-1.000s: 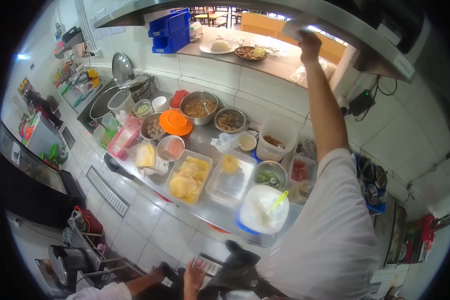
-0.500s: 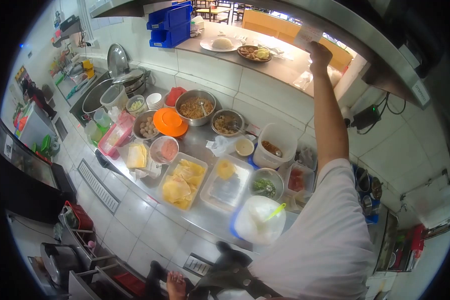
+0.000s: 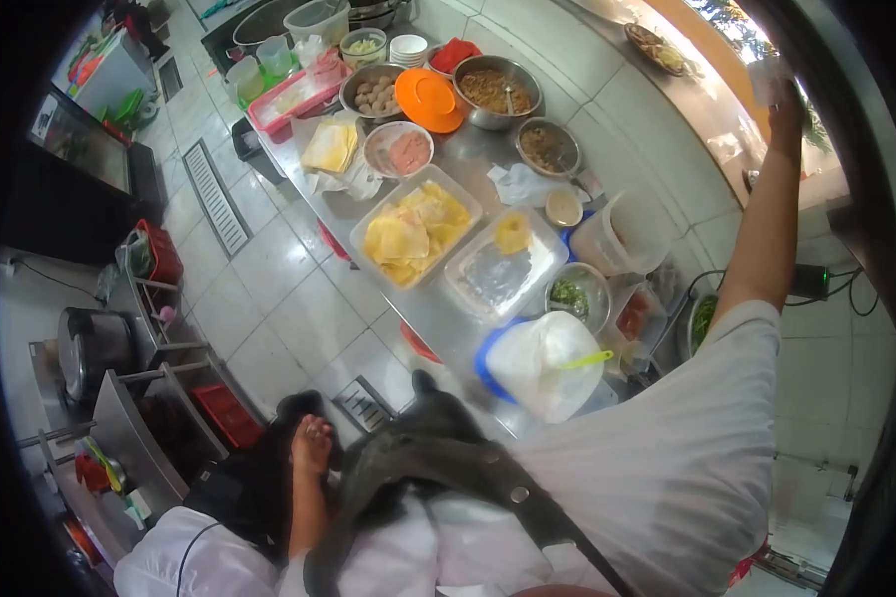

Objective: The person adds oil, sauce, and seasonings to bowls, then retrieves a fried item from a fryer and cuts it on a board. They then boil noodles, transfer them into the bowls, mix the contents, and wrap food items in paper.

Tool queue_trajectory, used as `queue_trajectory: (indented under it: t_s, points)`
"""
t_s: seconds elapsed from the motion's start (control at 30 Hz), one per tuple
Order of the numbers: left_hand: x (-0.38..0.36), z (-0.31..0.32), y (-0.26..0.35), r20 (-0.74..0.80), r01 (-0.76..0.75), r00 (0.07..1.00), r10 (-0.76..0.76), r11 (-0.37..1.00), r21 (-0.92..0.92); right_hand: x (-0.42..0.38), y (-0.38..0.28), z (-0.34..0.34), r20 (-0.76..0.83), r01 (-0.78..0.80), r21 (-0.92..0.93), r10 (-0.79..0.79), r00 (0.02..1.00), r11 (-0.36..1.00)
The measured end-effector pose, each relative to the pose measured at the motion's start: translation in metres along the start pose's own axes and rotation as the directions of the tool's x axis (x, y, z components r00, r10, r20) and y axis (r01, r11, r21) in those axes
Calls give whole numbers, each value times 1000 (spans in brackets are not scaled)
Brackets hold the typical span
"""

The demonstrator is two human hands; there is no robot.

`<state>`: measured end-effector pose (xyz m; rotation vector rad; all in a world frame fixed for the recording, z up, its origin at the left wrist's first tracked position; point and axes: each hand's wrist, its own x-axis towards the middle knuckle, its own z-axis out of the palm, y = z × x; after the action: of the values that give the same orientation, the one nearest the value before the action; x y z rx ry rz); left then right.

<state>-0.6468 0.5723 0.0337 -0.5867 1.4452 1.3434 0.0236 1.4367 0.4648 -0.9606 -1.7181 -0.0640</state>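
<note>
My right arm stretches up to the far right, and my right hand [image 3: 786,111] is closed on a small whitish paper slip [image 3: 766,82] near the serving opening. Low beside my body hangs my left hand [image 3: 312,445], its fingers curled in, with nothing visible in them. Between the two hands lies the steel counter. On it, closest to me, a white bag of pale contents [image 3: 546,363] bears a bright green handle [image 3: 587,360]. A bowl of chopped greens [image 3: 569,297] and a nearly bare plastic tray [image 3: 478,278] sit just beyond, beside a tub of yellow wrappers [image 3: 414,234].
Farther along the counter [image 3: 321,207] are a bowl of meatballs [image 3: 376,97], an orange lid [image 3: 429,99], a bowl of brown filling [image 3: 492,90] and pink paste [image 3: 409,153]. A plate of food [image 3: 655,48] rests on the serving ledge. Shelving [image 3: 159,428] stands at lower left.
My view has turned and tipped downward, so the counter sits higher in it. My right hand still grips the paper slip at the ledge; my left hand and forearm show more fully.
</note>
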Motion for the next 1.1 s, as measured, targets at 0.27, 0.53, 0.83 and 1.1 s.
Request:
queue_trajectory:
  t_s: [0.27, 0.53, 0.83, 1.1]
  points:
    - [26, 10, 8, -21, -24, 1000, 23, 1000, -19, 47, 73, 1, -165, -177, 6, 175, 971, 984]
    - [80, 47, 14, 128, -5, 992, -2, 999, 52, -105, -183, 52, 504, -456, 52, 371, 780, 888]
    - [9, 242, 76, 560, -757, 635, 532, 574, 312, -304, -345, 161, 898, -138, -279, 207, -388, 950]
    - [109, 356, 219, 529, -929, 357, 770, 233, 288, -318, -410, 145, 721, -593, -558, 693, -2, 580]
